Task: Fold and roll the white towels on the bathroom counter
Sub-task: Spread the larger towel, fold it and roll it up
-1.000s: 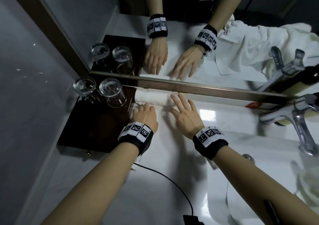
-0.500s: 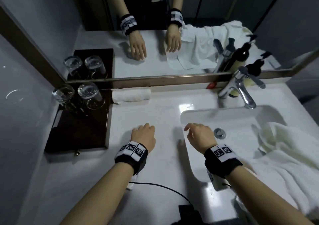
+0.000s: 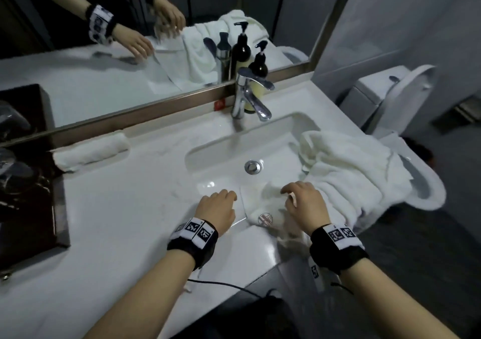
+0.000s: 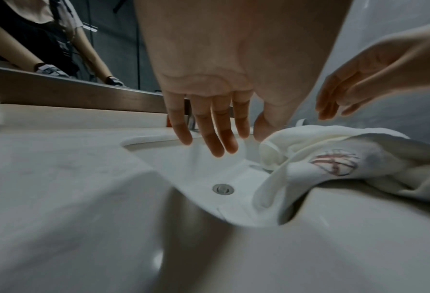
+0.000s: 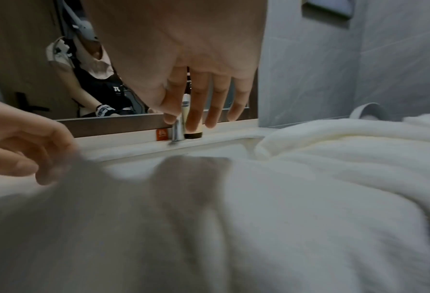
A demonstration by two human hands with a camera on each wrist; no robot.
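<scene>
A finished rolled white towel (image 3: pixel 88 153) lies at the back of the counter, against the mirror frame. A heap of loose white towels (image 3: pixel 351 172) spills over the sink's right side. One towel with a red round logo (image 3: pixel 265 217) (image 4: pixel 334 162) hangs over the sink's front rim. My left hand (image 3: pixel 223 198) (image 4: pixel 208 138) hovers open just left of that towel, over the basin edge. My right hand (image 3: pixel 294 195) (image 5: pixel 208 111) floats open above the logo towel (image 5: pixel 309 198), with its fingers pointing down and holding nothing.
A chrome faucet (image 3: pixel 250 96) and dark pump bottles (image 3: pixel 242 49) stand behind the sink (image 3: pixel 234 140). At the far left sits a dark tray (image 3: pixel 31 208) with glasses. A toilet (image 3: pixel 390 99) is to the right, and a black cable (image 3: pixel 221 284) hangs off the counter's front.
Both hands left the rolled towel at the back and moved right and nearer, to the logo towel at the sink's front. The head view swung right.
</scene>
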